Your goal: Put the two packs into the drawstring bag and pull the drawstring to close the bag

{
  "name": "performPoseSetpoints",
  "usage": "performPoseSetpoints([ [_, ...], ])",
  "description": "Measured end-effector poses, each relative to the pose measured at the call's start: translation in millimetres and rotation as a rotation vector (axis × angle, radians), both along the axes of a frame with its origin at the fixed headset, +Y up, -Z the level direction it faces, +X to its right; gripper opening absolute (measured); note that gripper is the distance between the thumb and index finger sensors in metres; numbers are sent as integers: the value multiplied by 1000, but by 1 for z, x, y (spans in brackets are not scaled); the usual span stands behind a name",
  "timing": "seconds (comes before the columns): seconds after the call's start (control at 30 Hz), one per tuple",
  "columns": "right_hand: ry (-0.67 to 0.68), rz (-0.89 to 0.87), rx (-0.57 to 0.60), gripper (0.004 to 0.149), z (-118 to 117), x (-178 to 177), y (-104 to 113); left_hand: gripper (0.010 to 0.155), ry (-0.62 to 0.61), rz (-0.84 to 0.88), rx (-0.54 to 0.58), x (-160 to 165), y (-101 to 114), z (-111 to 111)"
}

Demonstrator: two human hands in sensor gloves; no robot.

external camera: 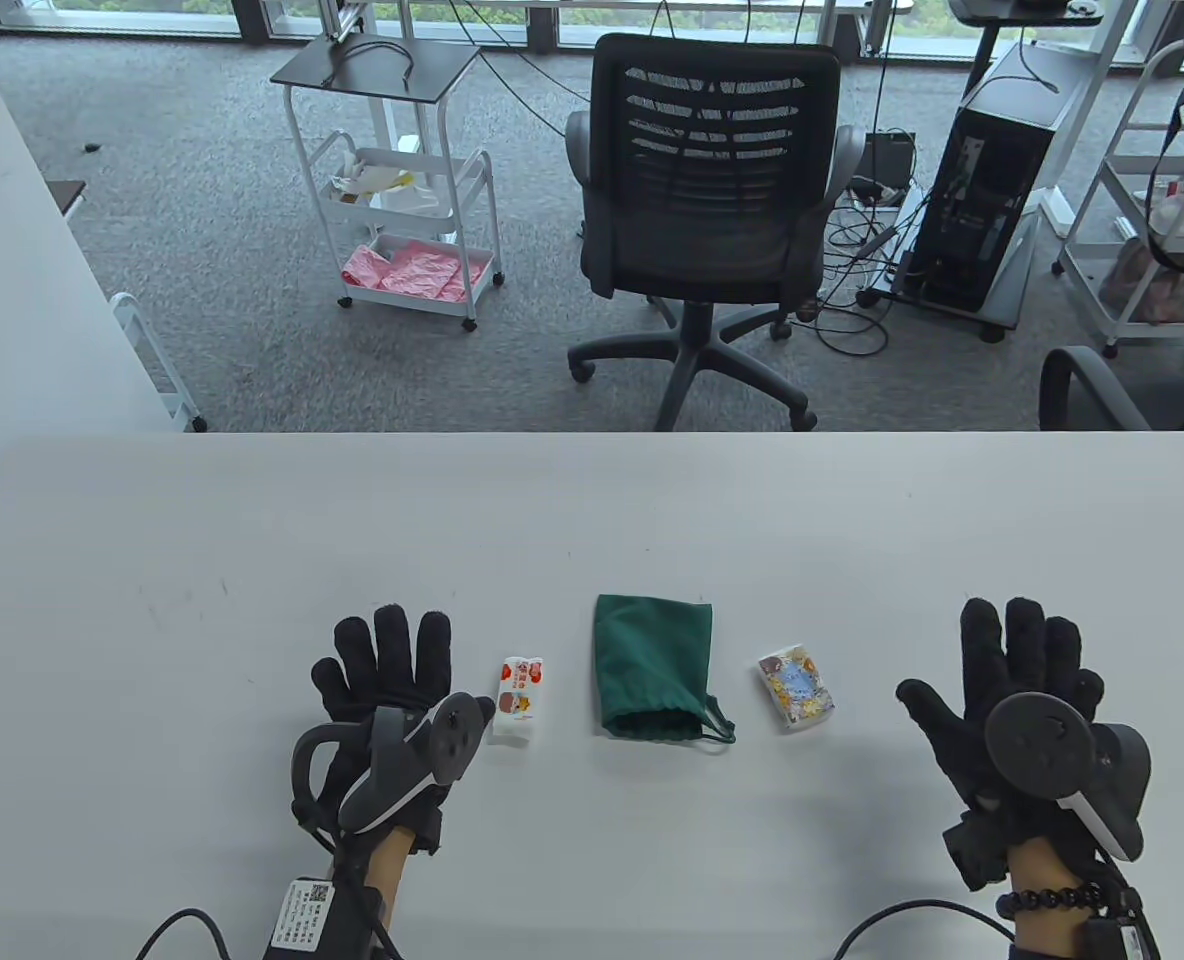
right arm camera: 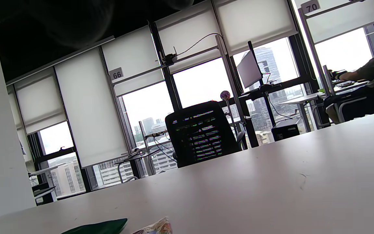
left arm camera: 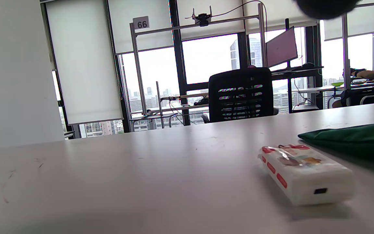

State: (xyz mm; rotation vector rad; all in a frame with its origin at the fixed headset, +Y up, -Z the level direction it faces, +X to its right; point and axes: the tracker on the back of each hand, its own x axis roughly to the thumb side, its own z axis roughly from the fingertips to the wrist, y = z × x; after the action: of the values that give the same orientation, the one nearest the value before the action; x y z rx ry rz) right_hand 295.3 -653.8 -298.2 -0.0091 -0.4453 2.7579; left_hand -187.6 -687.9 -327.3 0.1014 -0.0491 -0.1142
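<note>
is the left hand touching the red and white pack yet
Cannot tell. In the table view the left hand lies flat beside the red and white pack, and its tracker overlaps the pack's near corner, hiding any gap. The left wrist view shows the pack alone on the table.

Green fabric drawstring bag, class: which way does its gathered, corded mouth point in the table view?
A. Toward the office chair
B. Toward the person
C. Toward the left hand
B: the green fabric drawstring bag has its cinched mouth and cord loop at its near edge, toward the person.

White table (external camera: 252, 540) bears green drawstring bag (external camera: 650, 665), two packs (external camera: 518, 699) (external camera: 796, 690), both hands (external camera: 384, 690) (external camera: 1022, 690).
</note>
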Motion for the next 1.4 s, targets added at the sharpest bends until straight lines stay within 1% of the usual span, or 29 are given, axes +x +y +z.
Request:
performPoseSetpoints([
  [0.1,9,-7,-17,86,-2,-2,-1,88,2,21,-30,10,1,-4],
  [0.23,8,-14,-27,86,-2,-2,-1,88,-33,6,-68,37,5,-10],
  [0.4,9,-18,-22,85,-3,-3,0,87,-138,-57,-98,89,9,-16],
  [0.53,21,-33,-44,85,-6,-5,-3,88,-199,-111,-150,130,-1,-22],
  [0.67,25,-36,-54,84,-6,-6,-4,89,-195,-231,-261,159,-23,-32],
  [0.8,27,-38,-58,84,-6,-7,-5,87,-153,-338,-320,171,-41,-42],
  [0.87,28,-40,-60,84,-6,-8,-5,83,-127,-383,-314,174,-48,-45],
  [0.93,26,-40,-66,84,-6,-8,-6,75,-114,-410,-325,176,-53,-49],
  [1.03,24,-45,-80,84,-8,-9,-8,69,-92,-407,-286,177,-57,-51],
  [1.17,23,-51,-88,84,-8,-9,-9,59,-74,-415,-246,179,-58,-51],
  [1.23,22,-54,-88,84,-8,-8,-9,51,-65,-413,-215,178,-56,-49],
  [1.3,23,-53,-87,84,-8,-8,-9,49,-58,-390,-193,177,-52,-48],
  [1.4,29,-56,-99,84,-9,-9,-11,49,-56,-302,-172,173,-42,-46],
])
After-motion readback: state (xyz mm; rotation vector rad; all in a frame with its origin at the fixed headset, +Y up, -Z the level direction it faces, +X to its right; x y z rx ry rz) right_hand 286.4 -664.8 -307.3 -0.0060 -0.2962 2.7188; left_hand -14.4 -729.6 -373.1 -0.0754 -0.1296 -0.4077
